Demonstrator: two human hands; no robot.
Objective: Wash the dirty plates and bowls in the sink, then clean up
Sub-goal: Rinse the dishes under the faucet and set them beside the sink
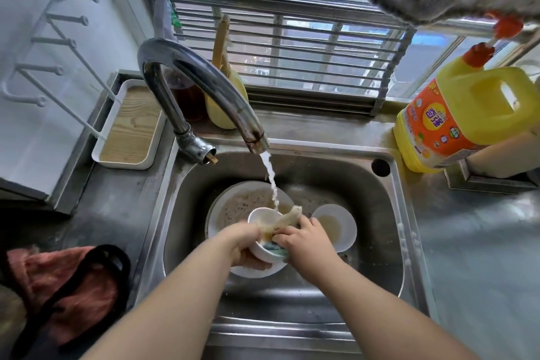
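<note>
Your left hand (244, 242) grips a small round white bowl (264, 223) under the tap's stream. Your right hand's (306, 240) fingers pinch a limp beige cloth (287, 218) inside it, above the steel sink (380, 213).

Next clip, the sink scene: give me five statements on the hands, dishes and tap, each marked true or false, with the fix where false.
1. Water is running from the faucet into the sink. True.
2. The left hand holds a small white bowl over the sink. True.
3. The right hand is empty and rests on the counter. False: it holds a pale scrubbing cloth at the bowl's rim.
4. A second bowl, with brownish residue inside, lies in the sink to the right of the hands. True.
5. The yellow detergent jug stands on the left of the sink. False: it stands at the sink's right rear corner.
</note>
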